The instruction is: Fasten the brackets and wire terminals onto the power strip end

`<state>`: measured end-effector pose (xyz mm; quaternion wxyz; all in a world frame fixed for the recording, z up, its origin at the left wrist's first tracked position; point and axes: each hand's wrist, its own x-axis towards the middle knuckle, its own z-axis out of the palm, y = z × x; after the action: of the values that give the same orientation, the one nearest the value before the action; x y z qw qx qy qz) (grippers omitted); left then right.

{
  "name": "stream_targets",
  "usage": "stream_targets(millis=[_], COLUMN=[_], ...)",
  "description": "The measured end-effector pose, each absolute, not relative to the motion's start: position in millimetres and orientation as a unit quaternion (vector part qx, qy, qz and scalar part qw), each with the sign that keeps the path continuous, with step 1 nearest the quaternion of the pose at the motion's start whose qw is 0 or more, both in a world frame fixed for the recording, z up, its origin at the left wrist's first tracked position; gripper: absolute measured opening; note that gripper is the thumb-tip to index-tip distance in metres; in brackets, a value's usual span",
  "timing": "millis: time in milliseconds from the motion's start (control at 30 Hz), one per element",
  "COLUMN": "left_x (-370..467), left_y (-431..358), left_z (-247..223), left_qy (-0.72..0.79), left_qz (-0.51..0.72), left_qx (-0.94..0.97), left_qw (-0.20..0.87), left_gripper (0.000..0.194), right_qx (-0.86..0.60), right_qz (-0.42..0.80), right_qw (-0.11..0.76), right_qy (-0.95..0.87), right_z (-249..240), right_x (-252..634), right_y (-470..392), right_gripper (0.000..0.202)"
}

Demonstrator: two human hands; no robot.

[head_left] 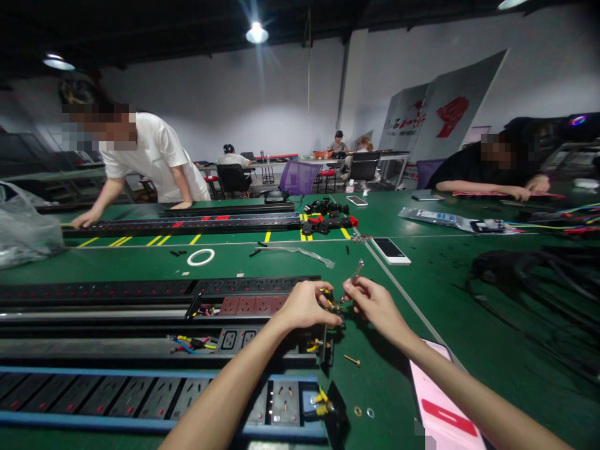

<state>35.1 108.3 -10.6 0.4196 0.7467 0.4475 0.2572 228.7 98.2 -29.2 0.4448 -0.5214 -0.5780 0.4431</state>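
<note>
My left hand (309,304) curls its fingers around the right end of a black socket strip (262,285), where small metal and yellow parts show. Just right of it, my right hand (374,300) pinches a small shiny metal piece (359,269) that points up; what it is exactly is too small to tell. Below my hands lie a brass bolt (352,360), a brass washer (358,411) and a silver washer (370,413). A blue-edged socket strip (117,397) lies nearest, with yellow-sleeved wires (323,400) at its end.
A white phone (390,251), a pink item (440,394), a white ring (200,257) and black cables (529,294) lie on the green table (290,256). Across it, one person (154,156) leans over long strips; another (469,165) bends at the right.
</note>
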Motion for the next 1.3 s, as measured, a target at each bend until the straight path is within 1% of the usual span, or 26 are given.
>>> stream_targets(millis=[67,133,267,433,867,1100,1300], left_x=[35.3,35.5,35.7,35.2,35.5,35.7,35.4], left_y=[108.3,108.3,108.7,109.7,109.7,109.2,109.8], left_z=[-10.4,-10.1,-10.1,-12.4,-13.3,-12.3,-13.1], left_qy=[0.451,0.456,0.458,0.452,0.455,0.456,0.458], left_qz=[0.256,0.255,0.25,0.25,0.248,0.248,0.248], left_qx=[0.748,0.751,0.751,0.751,0.747,0.755,0.752], left_qw=[0.415,0.405,0.404,0.411,0.416,0.401,0.404], left_gripper=[0.068,0.068,0.068,0.07,0.073,0.069,0.069], right_qx=[-0.503,-0.473,-0.417,-0.362,-0.343,-0.337,-0.339], right_qz=[0.301,0.201,0.087,-0.014,-0.06,-0.023,0.009], right_qw=[0.439,0.407,0.366,0.338,0.294,0.291,0.274], right_qy=[-0.682,-0.755,-0.827,-0.869,-0.89,-0.895,-0.9], right_z=[-26.0,-26.2,-33.7,-39.0,-33.8,-36.8,-39.3], right_x=[235.4,240.3,245.5,249.3,249.0,247.4,248.0], right_y=[82.3,68.4,53.5,50.3,46.8,47.0,48.4], right_gripper=[0.034,0.026,0.02,0.024,0.029,0.027,0.026])
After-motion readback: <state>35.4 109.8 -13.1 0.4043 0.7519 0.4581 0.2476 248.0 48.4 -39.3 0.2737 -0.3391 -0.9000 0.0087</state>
